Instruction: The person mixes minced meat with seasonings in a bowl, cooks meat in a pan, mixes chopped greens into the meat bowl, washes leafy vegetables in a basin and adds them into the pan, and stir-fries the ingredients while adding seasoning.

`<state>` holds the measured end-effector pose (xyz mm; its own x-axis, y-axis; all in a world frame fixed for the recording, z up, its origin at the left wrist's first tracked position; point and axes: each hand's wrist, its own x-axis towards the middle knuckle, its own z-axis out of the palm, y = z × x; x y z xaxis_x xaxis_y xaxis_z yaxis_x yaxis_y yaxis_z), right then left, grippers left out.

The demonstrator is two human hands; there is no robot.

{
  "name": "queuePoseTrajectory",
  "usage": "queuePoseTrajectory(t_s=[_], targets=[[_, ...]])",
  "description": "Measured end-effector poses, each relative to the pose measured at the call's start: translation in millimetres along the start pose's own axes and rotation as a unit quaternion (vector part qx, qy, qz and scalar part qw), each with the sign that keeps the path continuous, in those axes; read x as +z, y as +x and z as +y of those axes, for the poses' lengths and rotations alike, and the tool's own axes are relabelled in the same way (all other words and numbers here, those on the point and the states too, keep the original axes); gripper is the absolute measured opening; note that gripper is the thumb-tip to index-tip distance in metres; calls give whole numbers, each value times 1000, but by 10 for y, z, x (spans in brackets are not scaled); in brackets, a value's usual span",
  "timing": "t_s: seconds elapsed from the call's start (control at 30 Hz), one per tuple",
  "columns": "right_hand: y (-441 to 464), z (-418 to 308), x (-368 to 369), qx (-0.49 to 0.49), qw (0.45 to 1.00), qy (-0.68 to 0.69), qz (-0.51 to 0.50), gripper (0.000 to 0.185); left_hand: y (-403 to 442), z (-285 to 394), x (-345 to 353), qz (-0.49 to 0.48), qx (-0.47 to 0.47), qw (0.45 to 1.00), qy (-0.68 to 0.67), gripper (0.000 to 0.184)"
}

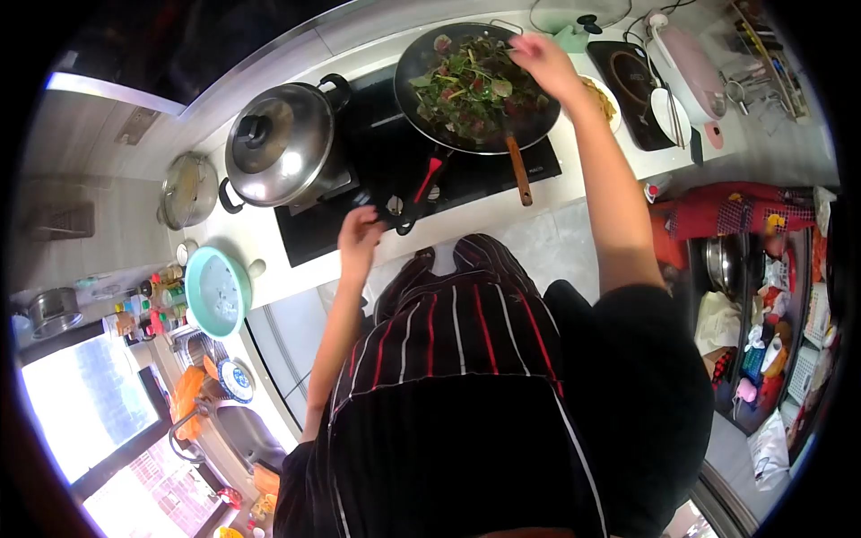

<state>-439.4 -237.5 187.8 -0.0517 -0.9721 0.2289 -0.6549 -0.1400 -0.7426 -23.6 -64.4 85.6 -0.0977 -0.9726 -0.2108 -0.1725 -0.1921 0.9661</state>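
Observation:
A dark wok (pixel 408 112) full of leafy greens (pixel 475 81) sits on the black cooktop (pixel 309 229). Its red-and-black handle (pixel 430 179) points toward me, and a wooden-handled utensil (pixel 518 170) leans over the near rim. Above the wok's right side is my right hand (pixel 542 65), blurred, fingers drawn together; whatever they hold is too small to make out. My left hand (pixel 359 238) hovers at the cooktop's front edge, left of the wok handle, with fingers loosely bent and apart. Nothing clear shows in it.
A lidded steel pot (pixel 282 148) stands left of the wok. Farther left are a glass lid (pixel 188 193) and a turquoise basin (pixel 217 294). Right of the wok are a plate of food (pixel 603 103), a portable hob (pixel 632 90) and a white bowl with chopsticks (pixel 669 117).

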Motion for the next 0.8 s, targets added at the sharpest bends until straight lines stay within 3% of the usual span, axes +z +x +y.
queuePoseTrajectory(t_s=[0.03, 0.07, 0.13, 0.2, 0.27, 0.3, 0.4, 0.47, 0.6, 0.67, 0.77, 0.8], targets=[[-337, 10, -1, 28, 998, -22, 42, 24, 103, 39, 128, -7, 51, 998, 38, 43], [-652, -33, 18, 89, 993, -73, 14, 31, 201, 75, 265, -14, 101, 992, 74, 47], [-1266, -15, 177, 142, 985, -86, -36, 35, 311, 260, 434, -79, -16, 996, 33, 48], [-1659, 57, 366, 116, 982, -145, -40, 38, 476, 317, 488, -159, -120, 980, -21, 46], [-1758, 231, 556, 223, 969, -66, -86, 44, 632, 286, 525, -251, -212, 941, -87, 41], [-1784, 258, 582, 277, 955, -27, -107, 48, 651, 295, 566, -275, -225, 930, -91, 30], [-1661, 193, 522, 231, 971, -46, -44, 46, 647, 371, 565, -321, -287, 885, -176, 22], [-1501, -39, 228, 245, 952, -158, -89, 42, 661, 285, 595, -318, -278, 887, -188, 21], [-1052, -160, -358, 167, 923, -311, -154, 37, 636, 212, 605, -308, -268, 889, -207, 18], [-825, -781, -579, 153, 886, -374, -227, 36, 624, 250, 604, -303, -273, 889, -209, 17], [-627, -950, -667, 103, 867, -432, -227, 34, 632, 218, 597, -305, -277, 886, -214, 16], [-574, -898, -724, 124, 884, -379, -244, 36, 642, 205, 596, -307, -278, 884, -216, 16]])
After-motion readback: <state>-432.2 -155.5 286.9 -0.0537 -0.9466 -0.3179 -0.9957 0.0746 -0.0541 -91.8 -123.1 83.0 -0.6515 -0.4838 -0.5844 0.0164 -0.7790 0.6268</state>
